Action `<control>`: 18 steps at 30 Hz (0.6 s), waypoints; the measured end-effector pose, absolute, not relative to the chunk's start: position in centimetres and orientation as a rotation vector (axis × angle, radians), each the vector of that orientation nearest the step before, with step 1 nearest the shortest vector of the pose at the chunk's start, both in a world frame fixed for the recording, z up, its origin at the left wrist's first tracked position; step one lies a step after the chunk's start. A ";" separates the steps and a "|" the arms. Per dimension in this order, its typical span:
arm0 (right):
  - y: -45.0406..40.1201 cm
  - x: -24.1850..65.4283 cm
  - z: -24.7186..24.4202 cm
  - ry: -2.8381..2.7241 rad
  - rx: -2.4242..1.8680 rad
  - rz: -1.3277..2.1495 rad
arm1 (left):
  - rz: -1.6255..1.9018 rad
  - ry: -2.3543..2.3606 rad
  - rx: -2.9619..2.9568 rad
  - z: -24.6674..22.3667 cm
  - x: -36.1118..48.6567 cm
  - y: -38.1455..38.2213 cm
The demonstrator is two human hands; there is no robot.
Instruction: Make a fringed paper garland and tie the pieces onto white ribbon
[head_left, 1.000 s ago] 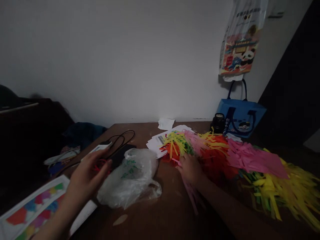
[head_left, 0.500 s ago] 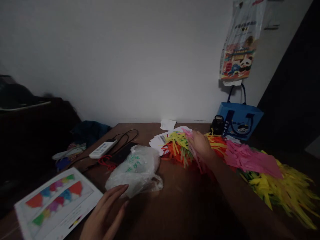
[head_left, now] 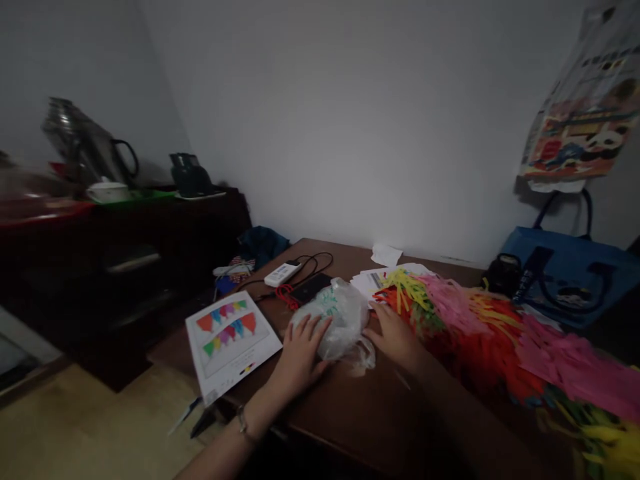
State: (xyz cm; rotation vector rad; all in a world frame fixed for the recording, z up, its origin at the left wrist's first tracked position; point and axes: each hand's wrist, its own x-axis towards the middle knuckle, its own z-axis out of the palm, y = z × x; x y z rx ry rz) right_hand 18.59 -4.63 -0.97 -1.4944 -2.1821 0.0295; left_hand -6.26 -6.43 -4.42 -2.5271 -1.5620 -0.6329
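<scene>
A crumpled translucent plastic bag [head_left: 345, 313] with green print lies on the brown table between my two hands. My left hand [head_left: 300, 353] rests at the bag's near left side, fingers spread and touching it. At the bag's right edge is my right hand [head_left: 393, 333], its fingers stretched out and apart; whether it touches the bag I cannot tell. Fringed paper strips in yellow, red and pink [head_left: 450, 303] spread from beside my right hand toward the right. Left of my left hand, a white sheet with printed coloured bunting [head_left: 233, 340] overhangs the table edge.
Behind the bag lie a black flat device [head_left: 311, 288], a red cord [head_left: 286, 296] and a white power strip [head_left: 281, 273]. White papers [head_left: 367, 283] sit near the wall. A blue bag [head_left: 565, 273] stands at the right. A dark cabinet [head_left: 165, 260] is at the left.
My right hand has left the fringed paper and come left to the plastic bag. My left hand has reached forward onto the bag. The view has turned left.
</scene>
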 end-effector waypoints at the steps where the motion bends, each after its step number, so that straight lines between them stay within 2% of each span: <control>1: -3.8 17.7 -0.8 -2.181 -1.489 0.026 | -0.619 -1.559 -2.540 -4.4 -6.1 -6.5; 7: -0.7 12.7 -0.8 -2.437 -1.366 0.054 | -0.622 -1.523 -2.567 -5.1 -6.7 -8.2; 18: 4.1 12.1 -3.5 -2.481 -1.737 0.089 | -0.709 -1.453 -2.606 -5.8 -7.4 -8.7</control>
